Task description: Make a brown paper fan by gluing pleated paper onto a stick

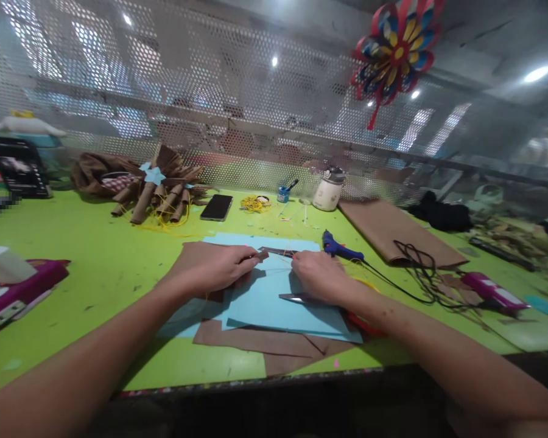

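My left hand is closed, pinching a small piece of brown paper at its fingertips. Opposite it, my right hand is curled shut; a bit of red shows at its fingertips, but I cannot make out what it holds. A thin dark strip lies between the hands, with fine yellow string near it. Light blue paper sheets lie beneath both hands, over brown paper. Scissors lie under my right wrist, their blade and red handle showing on either side.
Behind my right hand lies a blue glue gun with a black cord. Farther back are a phone, yellow string, brown paper bundles and a white bottle. Folded brown paper and power strips flank me.
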The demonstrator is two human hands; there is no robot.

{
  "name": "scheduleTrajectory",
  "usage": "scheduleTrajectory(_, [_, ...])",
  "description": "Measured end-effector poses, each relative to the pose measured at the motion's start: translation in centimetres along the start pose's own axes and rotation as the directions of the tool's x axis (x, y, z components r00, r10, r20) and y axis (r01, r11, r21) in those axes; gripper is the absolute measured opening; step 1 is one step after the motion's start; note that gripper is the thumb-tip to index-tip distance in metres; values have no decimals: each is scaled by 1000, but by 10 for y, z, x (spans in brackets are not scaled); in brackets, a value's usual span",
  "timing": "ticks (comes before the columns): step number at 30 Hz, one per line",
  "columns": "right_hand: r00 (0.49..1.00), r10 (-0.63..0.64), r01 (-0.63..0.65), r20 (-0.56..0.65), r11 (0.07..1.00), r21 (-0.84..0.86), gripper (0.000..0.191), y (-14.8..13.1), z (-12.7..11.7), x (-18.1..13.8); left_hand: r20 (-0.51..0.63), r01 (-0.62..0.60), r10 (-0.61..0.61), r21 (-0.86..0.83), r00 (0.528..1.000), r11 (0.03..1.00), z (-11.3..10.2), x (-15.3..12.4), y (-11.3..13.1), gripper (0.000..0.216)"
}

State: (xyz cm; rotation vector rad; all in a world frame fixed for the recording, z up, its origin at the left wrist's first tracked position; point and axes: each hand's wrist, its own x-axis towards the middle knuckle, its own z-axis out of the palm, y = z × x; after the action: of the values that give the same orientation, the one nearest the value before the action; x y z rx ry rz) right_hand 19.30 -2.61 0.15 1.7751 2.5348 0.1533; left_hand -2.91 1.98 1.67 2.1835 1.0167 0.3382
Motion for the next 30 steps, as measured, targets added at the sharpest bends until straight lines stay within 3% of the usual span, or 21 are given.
scheduleTrajectory(4, [999, -22, 20, 32, 997, 75, 21, 10, -7, -1, -96, 38, -58, -194, 994, 980, -4, 4, -9, 34])
scheduleTrajectory(7, [985, -155, 127, 79, 951, 283, 17, 18, -25, -21, -159, 4, -44, -244, 986, 970, -5, 6, -12, 29])
scheduleTrajectory(9, [943, -319, 212, 97, 797, 566, 19, 25, -36, -39, -162, 21, -72, -298, 984, 954, -4, 7, -10, 26])
scheduleTrajectory(11, [897, -430, 246, 100, 675, 696, 21, 33, -42, -54, -158, 40, -99, -339, 982, 940, -2, 8, -7, 24])
scheduleTrajectory(13, [904, -414, 250, 102, 710, 659, 20, 40, -41, -62, -165, 38, -105, -364, 981, 931, 0, 7, -5, 23])
scheduleTrajectory(16, [990, -141, 126, 4, 900, 417, 20, 49, -28, -66, -218, -7, -89, -403, 972, 915, 1, 8, -5, 24])
scheduleTrajectory(18, [996, 2, 24, -85, 952, 305, 19, 53, -19, -68, -264, -49, -71, -424, 962, 904, 0, 8, -6, 25])
scheduleTrajectory(23, [989, 20, 8, -148, 982, 190, 23, 56, -9, -86, -343, -86, -96, -478, 934, 874, -2, 6, 1, 18])
scheduleTrajectory(26, [947, 89, -35, -309, 983, 179, 25, 57, -13, -97, -386, -75, -138, -489, 912, 869, -3, 6, 5, 19])
scheduleTrajectory(29, [915, 39, 74, -401, 962, 261, 11, 44, -19, -100, -384, -36, -143, -422, 912, 906, -4, 8, 2, 23])
scheduleTrajectory(30, [919, -2, 124, -394, 951, 284, 14, 36, -21, -99, -371, -14, -131, -363, 919, 932, -4, 9, -1, 24])
